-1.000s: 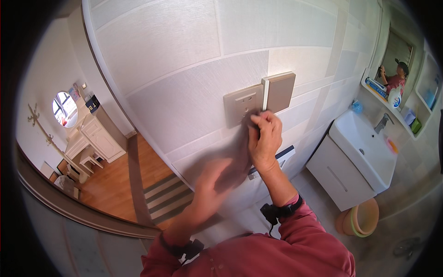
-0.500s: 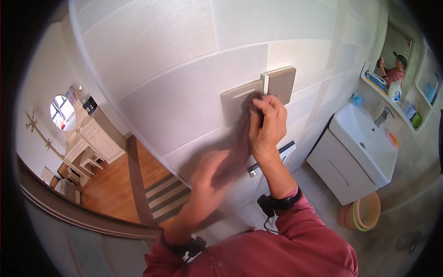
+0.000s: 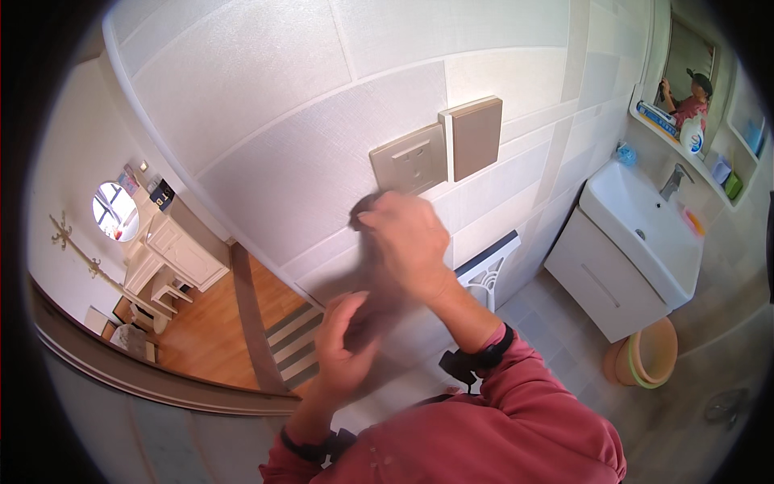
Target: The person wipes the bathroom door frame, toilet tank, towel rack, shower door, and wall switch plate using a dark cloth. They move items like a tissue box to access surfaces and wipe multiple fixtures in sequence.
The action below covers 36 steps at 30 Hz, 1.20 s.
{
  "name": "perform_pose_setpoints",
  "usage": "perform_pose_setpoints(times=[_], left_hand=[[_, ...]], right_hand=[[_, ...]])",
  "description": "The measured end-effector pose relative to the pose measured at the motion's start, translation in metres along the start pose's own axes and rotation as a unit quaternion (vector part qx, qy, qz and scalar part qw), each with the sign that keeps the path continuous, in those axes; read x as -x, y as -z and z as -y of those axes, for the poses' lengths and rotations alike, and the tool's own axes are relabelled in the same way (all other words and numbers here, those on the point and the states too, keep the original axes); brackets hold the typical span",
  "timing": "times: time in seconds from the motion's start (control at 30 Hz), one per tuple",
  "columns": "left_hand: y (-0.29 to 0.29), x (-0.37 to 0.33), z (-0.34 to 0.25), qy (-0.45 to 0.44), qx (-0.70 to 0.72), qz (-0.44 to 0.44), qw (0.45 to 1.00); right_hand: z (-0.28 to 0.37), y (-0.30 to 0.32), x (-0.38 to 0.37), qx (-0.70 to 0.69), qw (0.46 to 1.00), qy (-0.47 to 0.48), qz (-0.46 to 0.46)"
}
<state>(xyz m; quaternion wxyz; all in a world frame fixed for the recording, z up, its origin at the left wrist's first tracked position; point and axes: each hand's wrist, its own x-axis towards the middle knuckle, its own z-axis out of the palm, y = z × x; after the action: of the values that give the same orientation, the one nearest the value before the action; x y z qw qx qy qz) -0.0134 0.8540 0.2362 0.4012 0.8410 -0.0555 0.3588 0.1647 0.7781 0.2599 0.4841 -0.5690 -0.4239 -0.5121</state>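
My right hand [image 3: 409, 242] is closed on a dark, soft-looking cloth [image 3: 364, 211], bunched at the fingertips near the tiled wall. The rest of the cloth is blurred and blends with the shadow below the hand. Just above is a beige socket plate [image 3: 409, 160] on the wall. A brown square switch with a white side edge [image 3: 477, 139] adjoins the plate on its right and stands out further. My left hand [image 3: 343, 347] is held lower and to the left, thumb and fingers apart, with nothing plainly gripped.
A white rack with a dark top edge [image 3: 488, 262] is fixed low on the wall. To the right are a white washbasin [image 3: 645, 234], a shelf with bottles [image 3: 685, 145] and a plastic bucket [image 3: 649, 355]. A doorway on the left shows a cream dresser [image 3: 189, 250].
My right hand has moved down and left with the cloth, from the joint between plate and switch to below the plate. The socket plate now shows fully. My left hand has dropped slightly.
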Motion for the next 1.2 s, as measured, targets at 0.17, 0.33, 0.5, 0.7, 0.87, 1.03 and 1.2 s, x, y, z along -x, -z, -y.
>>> perform_pose_setpoints(times=[0.17,0.33,0.5,0.7,0.87,1.03,1.2], left_hand=[[-0.017,-0.013,0.009,-0.026,-0.026,0.04,0.999],[-0.027,-0.017,0.005,-0.002,0.009,0.093,0.996],[-0.028,-0.028,-0.008,-0.05,0.025,0.043,0.998],[-0.009,-0.012,0.002,0.005,0.016,0.023,1.0],[0.018,0.031,0.013,0.027,-0.056,0.018,0.998],[0.037,0.068,0.017,0.062,-0.096,-0.048,0.992],[0.048,0.097,0.009,0.105,-0.099,0.013,0.989]], right_hand=[[-0.031,0.011,0.027,0.008,0.997,-0.07,-0.018],[-0.04,0.032,0.032,0.019,0.99,-0.139,-0.01],[-0.047,0.031,-0.006,-0.005,0.996,-0.055,-0.075],[-0.022,-0.004,0.016,-0.023,0.992,-0.068,-0.099],[0.019,-0.022,0.039,-0.072,0.987,-0.138,-0.04],[0.057,-0.043,0.048,-0.091,0.994,-0.04,0.04],[0.08,-0.029,0.058,-0.183,0.978,0.02,0.1]])
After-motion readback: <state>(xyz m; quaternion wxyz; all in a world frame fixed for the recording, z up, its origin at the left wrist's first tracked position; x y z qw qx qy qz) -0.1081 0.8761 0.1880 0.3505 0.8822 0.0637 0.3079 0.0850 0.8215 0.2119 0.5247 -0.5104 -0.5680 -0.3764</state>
